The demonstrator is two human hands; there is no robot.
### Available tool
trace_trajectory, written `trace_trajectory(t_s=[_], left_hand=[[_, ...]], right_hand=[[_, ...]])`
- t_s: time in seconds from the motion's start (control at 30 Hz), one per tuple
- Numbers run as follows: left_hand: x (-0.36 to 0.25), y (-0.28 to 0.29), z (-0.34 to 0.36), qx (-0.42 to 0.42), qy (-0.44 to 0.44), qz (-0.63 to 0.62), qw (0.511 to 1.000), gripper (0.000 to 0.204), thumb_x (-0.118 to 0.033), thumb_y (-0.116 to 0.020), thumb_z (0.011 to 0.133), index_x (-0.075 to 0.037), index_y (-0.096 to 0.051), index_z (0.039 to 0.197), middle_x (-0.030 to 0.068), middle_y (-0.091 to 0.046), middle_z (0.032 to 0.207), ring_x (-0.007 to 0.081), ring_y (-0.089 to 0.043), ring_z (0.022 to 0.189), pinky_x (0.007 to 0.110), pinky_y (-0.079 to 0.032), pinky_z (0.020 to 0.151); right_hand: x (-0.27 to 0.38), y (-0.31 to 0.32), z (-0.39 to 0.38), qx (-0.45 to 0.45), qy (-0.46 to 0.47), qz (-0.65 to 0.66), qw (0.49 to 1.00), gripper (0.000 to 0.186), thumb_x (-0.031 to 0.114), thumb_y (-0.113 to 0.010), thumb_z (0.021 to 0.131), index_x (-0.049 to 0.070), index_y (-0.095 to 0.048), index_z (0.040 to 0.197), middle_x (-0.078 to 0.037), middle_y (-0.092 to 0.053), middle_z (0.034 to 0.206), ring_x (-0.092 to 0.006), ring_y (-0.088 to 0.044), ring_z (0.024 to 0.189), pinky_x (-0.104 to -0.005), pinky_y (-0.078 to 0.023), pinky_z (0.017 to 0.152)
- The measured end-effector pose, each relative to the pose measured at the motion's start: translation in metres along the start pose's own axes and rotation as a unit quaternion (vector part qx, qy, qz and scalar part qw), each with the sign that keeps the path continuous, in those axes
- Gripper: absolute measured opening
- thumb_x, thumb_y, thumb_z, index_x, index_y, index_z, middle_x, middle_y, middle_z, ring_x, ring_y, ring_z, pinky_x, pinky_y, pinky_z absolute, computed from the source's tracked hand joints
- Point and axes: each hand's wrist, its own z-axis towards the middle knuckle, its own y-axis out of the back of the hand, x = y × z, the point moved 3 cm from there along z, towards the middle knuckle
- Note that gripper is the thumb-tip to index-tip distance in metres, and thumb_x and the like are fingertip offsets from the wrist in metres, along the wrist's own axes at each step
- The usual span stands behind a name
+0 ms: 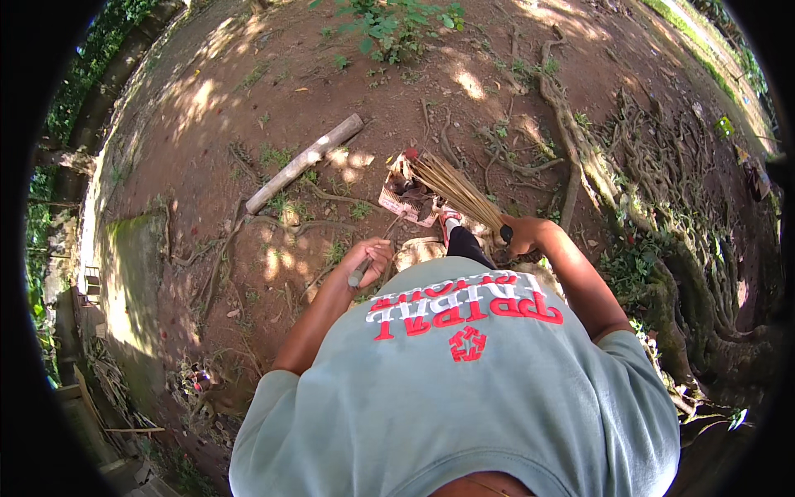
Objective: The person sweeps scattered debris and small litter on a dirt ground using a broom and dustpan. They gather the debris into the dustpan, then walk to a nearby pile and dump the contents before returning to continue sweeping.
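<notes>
My left hand (374, 255) is closed round the wooden handle of a pale pink, ribbed dustpan (397, 203), which rests on the ground ahead of me. Dry brown leaves (416, 190) and a small red bit lie on the pan. In my right hand (523, 235) is a stick broom (455, 186), a bundle of thin tan ribs gripped near its dark-bound end. The broom slants to the far left, and its tips touch or overlap the leaves at the pan. Part of my foot in a red and white shoe (450, 217) shows beside the dustpan.
A cut log (305, 164) lies on the brown soil to the left. Thick roots (580, 149) spread over the right side. A leafy green plant (389, 29) grows at the far middle. A mossy concrete slab (134, 282) sits at the left.
</notes>
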Motion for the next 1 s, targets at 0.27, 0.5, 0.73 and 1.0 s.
trace_trajectory(t_s=[0.27,0.5,0.73,1.0], left_hand=[[-0.172,-0.203,0.177,-0.034,0.032,0.033,0.998,0.024,-0.011,-0.042,0.097,-0.007,-0.039,0.073,-0.0014,-0.044,0.061,0.0028,-0.045,0.044,0.016,-0.048,0.045],[-0.317,-0.377,0.327,-0.025,0.053,0.070,0.996,0.024,-0.009,-0.040,0.096,-0.007,-0.039,0.073,-0.0018,-0.044,0.062,0.0019,-0.046,0.045,0.015,-0.047,0.045],[-0.490,-0.543,0.486,-0.059,0.116,0.102,0.986,0.022,-0.009,-0.041,0.097,-0.005,-0.039,0.075,-0.0013,-0.042,0.065,0.0037,-0.045,0.046,0.015,-0.045,0.043],[-0.623,-0.732,0.662,-0.067,0.138,0.131,0.979,0.025,-0.010,-0.042,0.096,-0.007,-0.040,0.071,-0.0037,-0.043,0.061,0.0014,-0.044,0.046,0.014,-0.046,0.046]], right_hand=[[-0.072,0.245,0.118,-0.033,-0.045,0.030,0.998,0.105,0.027,-0.073,0.060,0.016,-0.020,0.150,-0.024,-0.059,0.120,-0.0348,-0.060,0.107,-0.0403,-0.049,0.091],[-0.131,0.447,0.217,-0.064,-0.089,0.050,0.993,0.103,0.027,-0.074,0.062,0.019,-0.021,0.150,-0.022,-0.062,0.116,-0.0338,-0.063,0.102,-0.0397,-0.050,0.086],[-0.188,0.639,0.329,-0.069,-0.146,0.156,0.974,0.101,0.024,-0.072,0.059,0.021,-0.025,0.149,-0.020,-0.062,0.115,-0.0330,-0.063,0.103,-0.0390,-0.051,0.088],[-0.276,0.859,0.441,-0.096,-0.146,0.162,0.971,0.103,0.027,-0.073,0.063,0.025,-0.018,0.151,-0.024,-0.063,0.111,-0.0349,-0.063,0.101,-0.0414,-0.049,0.089]])
